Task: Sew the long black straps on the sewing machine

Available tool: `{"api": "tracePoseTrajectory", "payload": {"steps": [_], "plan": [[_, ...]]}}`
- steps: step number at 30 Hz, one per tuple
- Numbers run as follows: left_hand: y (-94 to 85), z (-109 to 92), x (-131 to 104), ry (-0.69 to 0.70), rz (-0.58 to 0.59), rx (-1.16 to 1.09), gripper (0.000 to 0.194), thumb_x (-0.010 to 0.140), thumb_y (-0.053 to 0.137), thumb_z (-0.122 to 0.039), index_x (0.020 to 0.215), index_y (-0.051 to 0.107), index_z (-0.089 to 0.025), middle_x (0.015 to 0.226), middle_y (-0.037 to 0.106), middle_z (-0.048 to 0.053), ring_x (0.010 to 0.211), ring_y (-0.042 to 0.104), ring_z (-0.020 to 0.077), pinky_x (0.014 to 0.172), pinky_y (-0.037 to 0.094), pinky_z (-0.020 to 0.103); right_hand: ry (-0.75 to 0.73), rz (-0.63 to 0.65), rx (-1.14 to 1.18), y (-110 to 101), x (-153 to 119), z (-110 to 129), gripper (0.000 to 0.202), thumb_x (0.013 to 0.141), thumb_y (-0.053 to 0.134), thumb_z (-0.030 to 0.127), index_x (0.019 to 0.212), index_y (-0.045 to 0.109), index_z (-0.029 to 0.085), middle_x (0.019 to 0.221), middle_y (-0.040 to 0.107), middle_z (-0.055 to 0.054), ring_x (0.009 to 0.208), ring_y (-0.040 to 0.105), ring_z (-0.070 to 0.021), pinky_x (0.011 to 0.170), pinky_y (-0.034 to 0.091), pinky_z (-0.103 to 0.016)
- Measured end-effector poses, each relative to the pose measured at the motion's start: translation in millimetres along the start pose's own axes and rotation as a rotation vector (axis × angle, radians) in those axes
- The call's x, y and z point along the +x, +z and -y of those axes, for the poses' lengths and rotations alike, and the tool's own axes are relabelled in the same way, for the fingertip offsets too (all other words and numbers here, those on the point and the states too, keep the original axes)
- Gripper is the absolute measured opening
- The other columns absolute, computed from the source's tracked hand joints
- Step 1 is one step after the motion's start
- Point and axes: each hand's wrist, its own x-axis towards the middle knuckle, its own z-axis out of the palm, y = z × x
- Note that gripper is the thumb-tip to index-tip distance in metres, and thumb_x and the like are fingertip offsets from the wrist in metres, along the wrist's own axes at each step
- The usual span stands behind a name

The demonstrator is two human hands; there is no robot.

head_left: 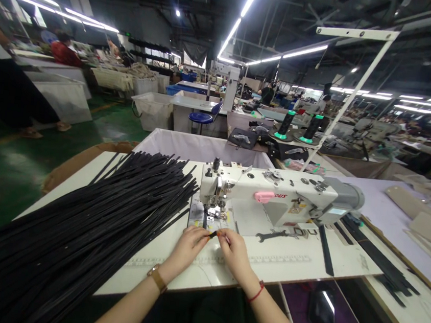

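Note:
Both of my hands meet just in front of the needle area of a white sewing machine (251,186). Between their fingertips is a short piece of black strap (213,234). My left hand (194,239) pinches its left end, and my right hand (232,245) pinches the right end. Another dark strip runs under the presser foot (215,212), just beyond my fingers; whether it joins the held piece I cannot tell. A large heap of long black straps (110,212) spreads over the table to the left of my left hand.
Wrenches (277,235) lie on the white table (204,271) below the machine arm. More black strips (378,258) rest at right. Two black thread cones (285,123) stand behind the machine. A phone (323,309) lies on a purple surface below the table edge. At far left a person (5,67) walks.

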Motion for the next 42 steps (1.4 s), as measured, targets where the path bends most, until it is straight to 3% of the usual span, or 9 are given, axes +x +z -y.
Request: {"api": "tracePoseTrajectory", "payload": {"steps": [2, 5, 10, 18, 27, 31, 38, 42], "plan": [[8.1, 1.1, 8.4, -0.061, -0.045, -0.051, 0.018, 0.09, 0.055, -0.029, 0.095, 0.071, -0.021, 0.096, 0.07, 0.007, 0.095, 0.063, 0.0233, 0.09, 0.051, 0.041, 0.094, -0.055, 0.125, -0.6, 3.5, -2.7, 0.023, 0.093, 0.045, 0.031, 0.088, 0.065, 0.021, 0.077, 0.068, -0.003, 0.073, 0.061, -0.0184, 0.068, 0.045, -0.028], [12.8, 2.0, 14.5, -0.135, -0.04, -0.135, 0.019, 0.089, 0.055, -0.031, 0.094, 0.07, -0.02, 0.094, 0.071, 0.006, 0.087, 0.064, 0.0218, 0.08, 0.052, 0.036, 0.179, -0.109, 0.205, -3.4, 0.5, -9.5, 0.022, 0.092, 0.049, 0.036, 0.1, 0.062, 0.021, 0.09, 0.069, -0.004, 0.082, 0.063, -0.0192, 0.074, 0.046, -0.03], [14.7, -0.7, 16.7, -0.215, -0.062, -0.182, 0.02, 0.086, 0.056, -0.032, 0.095, 0.069, -0.02, 0.094, 0.071, 0.006, 0.087, 0.065, 0.0221, 0.077, 0.052, 0.034, 0.221, -0.071, 0.021, -9.3, -14.8, -18.1, 0.029, 0.097, 0.037, 0.043, 0.103, 0.058, 0.023, 0.094, 0.069, -0.004, 0.086, 0.063, -0.0209, 0.077, 0.045, -0.032], [18.5, -4.5, 21.7, -0.261, -0.057, -0.211, 0.022, 0.086, 0.056, -0.031, 0.099, 0.067, -0.018, 0.093, 0.071, 0.006, 0.083, 0.065, 0.0215, 0.077, 0.052, 0.034, 0.185, -0.052, -0.174, -0.8, -16.7, -20.8, 0.022, 0.094, 0.046, 0.039, 0.103, 0.057, 0.023, 0.09, 0.068, -0.004, 0.082, 0.063, -0.0214, 0.071, 0.044, -0.031], [18.0, -8.0, 21.1, -0.213, -0.038, -0.126, 0.02, 0.085, 0.058, -0.028, 0.1, 0.068, -0.019, 0.092, 0.071, 0.006, 0.077, 0.064, 0.0201, 0.071, 0.051, 0.032, 0.178, -0.071, -0.079, 8.2, -10.0, -21.1, 0.019, 0.095, 0.044, 0.039, 0.101, 0.055, 0.024, 0.089, 0.068, -0.003, 0.078, 0.064, -0.0197, 0.068, 0.045, -0.029], [18.3, -7.4, 21.3, -0.164, -0.04, -0.088, 0.017, 0.085, 0.058, -0.024, 0.098, 0.068, -0.02, 0.095, 0.071, 0.006, 0.086, 0.065, 0.0218, 0.078, 0.052, 0.035, 0.189, -0.078, 0.0, 12.8, -9.0, -22.8, 0.017, 0.094, 0.046, 0.036, 0.101, 0.055, 0.024, 0.09, 0.066, -0.002, 0.08, 0.062, -0.0193, 0.07, 0.044, -0.029], [17.0, -9.0, 23.9, -0.061, -0.038, -0.006, 0.014, 0.086, 0.058, -0.022, 0.095, 0.069, -0.022, 0.094, 0.071, 0.005, 0.09, 0.065, 0.022, 0.084, 0.052, 0.037, 0.186, -0.1, 0.233, 18.8, -7.8, -23.4, 0.016, 0.092, 0.049, 0.034, 0.099, 0.055, 0.021, 0.085, 0.061, -0.001, 0.077, 0.057, -0.0177, 0.072, 0.044, -0.029], [16.6, -8.0, 22.9, -0.065, -0.039, -0.016, 0.015, 0.087, 0.059, -0.024, 0.094, 0.072, -0.022, 0.095, 0.071, 0.005, 0.092, 0.065, 0.0227, 0.086, 0.052, 0.037, 0.224, -0.196, 0.443, 14.5, -2.1, -25.4, 0.02, 0.093, 0.047, 0.039, 0.094, 0.054, 0.021, 0.079, 0.056, 0.001, 0.073, 0.053, -0.0163, 0.07, 0.044, -0.028]]}}
